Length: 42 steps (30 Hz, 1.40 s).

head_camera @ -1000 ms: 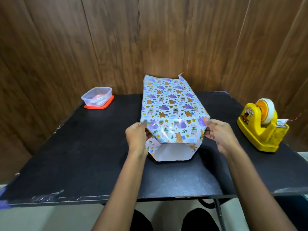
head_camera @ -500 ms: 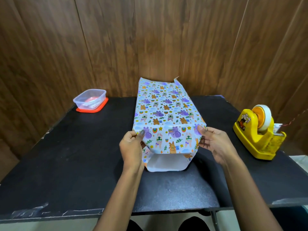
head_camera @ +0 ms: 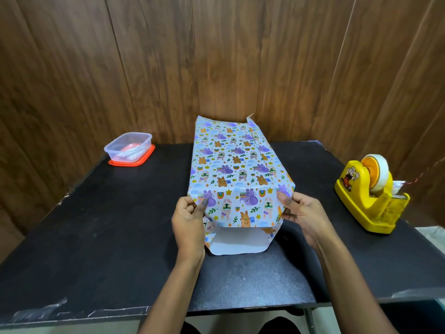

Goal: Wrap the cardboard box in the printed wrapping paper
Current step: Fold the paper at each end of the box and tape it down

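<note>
The cardboard box is fully covered by printed wrapping paper (head_camera: 231, 165) with purple and orange animal figures, lying lengthwise at the table's middle. The top flap at the near end is folded down over the box's end. Below it a white bottom flap (head_camera: 237, 243) lies flat on the table. My left hand (head_camera: 190, 225) pinches the paper at the near left corner. At the near right corner, my right hand (head_camera: 303, 215) pinches the paper fold. The box itself is hidden under the paper.
A yellow tape dispenser (head_camera: 368, 196) stands at the right of the black table (head_camera: 96, 237). A clear plastic container on an orange lid (head_camera: 130, 150) sits at the back left. Wooden wall panels close off the back.
The camera view shifted slightly. Both hands stayed at the near corners, and the top flap has come down further over the box's end.
</note>
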Each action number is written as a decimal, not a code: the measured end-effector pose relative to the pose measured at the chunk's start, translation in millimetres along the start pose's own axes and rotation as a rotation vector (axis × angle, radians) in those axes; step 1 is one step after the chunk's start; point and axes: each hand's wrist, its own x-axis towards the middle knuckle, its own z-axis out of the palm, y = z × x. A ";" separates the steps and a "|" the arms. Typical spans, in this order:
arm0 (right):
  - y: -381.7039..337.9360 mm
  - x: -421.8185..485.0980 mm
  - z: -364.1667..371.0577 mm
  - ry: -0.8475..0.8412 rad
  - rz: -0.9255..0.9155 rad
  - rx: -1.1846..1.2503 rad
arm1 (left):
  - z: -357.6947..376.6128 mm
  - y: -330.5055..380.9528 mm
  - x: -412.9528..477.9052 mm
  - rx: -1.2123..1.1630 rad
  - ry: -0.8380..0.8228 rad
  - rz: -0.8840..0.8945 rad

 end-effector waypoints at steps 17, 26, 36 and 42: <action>30.4 7.3 3.9 0.078 -0.083 -0.132 | -3.7 -27.4 2.4 0.259 0.036 -0.042; 39.8 4.0 17.8 0.218 -0.173 -0.230 | 4.0 -29.4 1.3 0.769 0.267 0.165; 43.9 12.0 24.7 0.310 -0.200 -0.479 | 6.0 -28.3 11.1 0.798 0.264 0.147; 39.8 10.9 20.7 0.511 -0.164 -0.732 | 3.4 -26.7 12.6 0.938 0.236 0.222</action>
